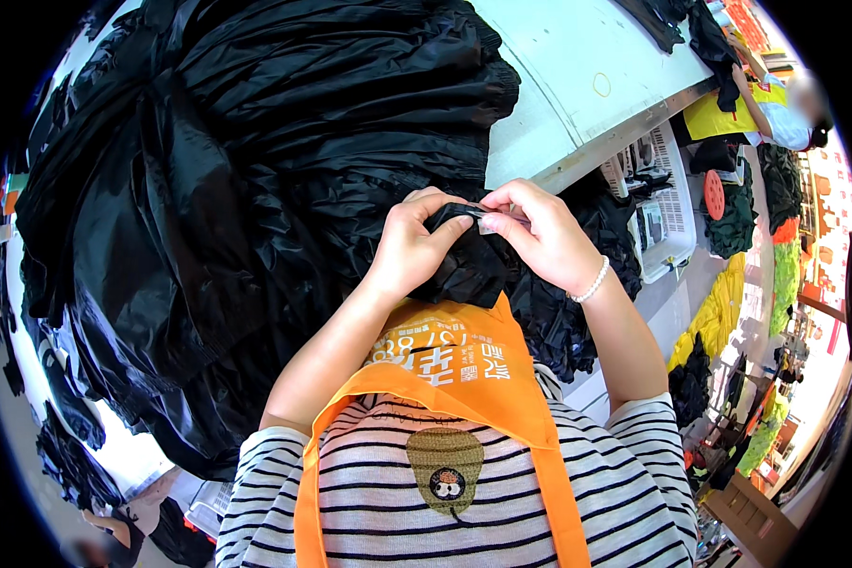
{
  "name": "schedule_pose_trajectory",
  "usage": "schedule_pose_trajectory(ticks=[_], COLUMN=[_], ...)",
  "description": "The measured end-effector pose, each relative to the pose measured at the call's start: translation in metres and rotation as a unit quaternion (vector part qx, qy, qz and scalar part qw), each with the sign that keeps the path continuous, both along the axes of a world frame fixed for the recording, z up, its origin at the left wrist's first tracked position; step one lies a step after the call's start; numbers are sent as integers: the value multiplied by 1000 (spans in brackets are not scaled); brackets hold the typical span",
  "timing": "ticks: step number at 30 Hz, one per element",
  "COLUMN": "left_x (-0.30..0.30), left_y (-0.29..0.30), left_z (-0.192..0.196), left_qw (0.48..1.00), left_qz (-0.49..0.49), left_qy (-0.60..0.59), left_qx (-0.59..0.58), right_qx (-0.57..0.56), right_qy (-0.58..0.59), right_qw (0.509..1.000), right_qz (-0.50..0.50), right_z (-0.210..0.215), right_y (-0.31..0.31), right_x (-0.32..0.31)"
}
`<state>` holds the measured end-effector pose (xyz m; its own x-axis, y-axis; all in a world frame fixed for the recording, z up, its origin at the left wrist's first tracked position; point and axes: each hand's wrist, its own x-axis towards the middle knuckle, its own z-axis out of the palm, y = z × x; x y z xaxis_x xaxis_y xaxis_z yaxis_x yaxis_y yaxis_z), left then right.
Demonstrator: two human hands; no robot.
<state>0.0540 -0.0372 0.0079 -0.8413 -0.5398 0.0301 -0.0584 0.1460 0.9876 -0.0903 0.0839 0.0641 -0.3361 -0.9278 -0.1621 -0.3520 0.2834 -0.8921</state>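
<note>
Both hands meet close in front of my orange apron (483,355), over the edge of a large heap of shiny black garments (350,114). My left hand (414,237) pinches a folded edge of a black garment (473,270) between thumb and fingers. From the other side my right hand (538,232), with a beaded bracelet (592,281) at the wrist, closes thumb and finger on the same edge. A small pale piece shows at the right thumb tip; its kind is too small to tell. The garment's lower part hangs against the apron.
A white table (559,85) bears the heap. Right of it stands a white plastic basket (670,204) with dark items inside. More black cloth (559,327) hangs below the table edge. A yellow garment (715,308) lies farther right. Another person (776,109) handles dark cloth at the upper right.
</note>
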Motion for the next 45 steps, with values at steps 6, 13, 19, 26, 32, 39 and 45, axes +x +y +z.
schedule_pose_trajectory(ticks=[6, 13, 19, 26, 32, 39, 45], left_x=[1, 1, 1, 0, 0, 0, 0], left_y=[-1, -2, 0, 1, 0, 0, -1], left_z=[0, -1, -2, -4, 1, -3, -6], left_qw=[1000, 1000, 1000, 1000, 1000, 1000, 1000], left_qz=[-2, -11, -5, 0, -2, -2, -13], left_qy=[3, 8, 6, 5, -1, 2, 14], left_qx=[4, -5, 7, 6, 7, -6, 22], right_qx=[7, -13, -11, -21, -16, -27, -28], right_qy=[-1, 35, 22, 108, 186, 179, 161], right_qw=[1000, 999, 1000, 994, 982, 982, 986], right_qz=[12, 22, 13, 28, 37, 44, 37], right_z=[3, 3, 2, 6, 7, 4, 6], right_y=[-4, -7, -8, -7, -5, -8, -8], right_x=[0, 1, 2, 5, 6, 6, 8])
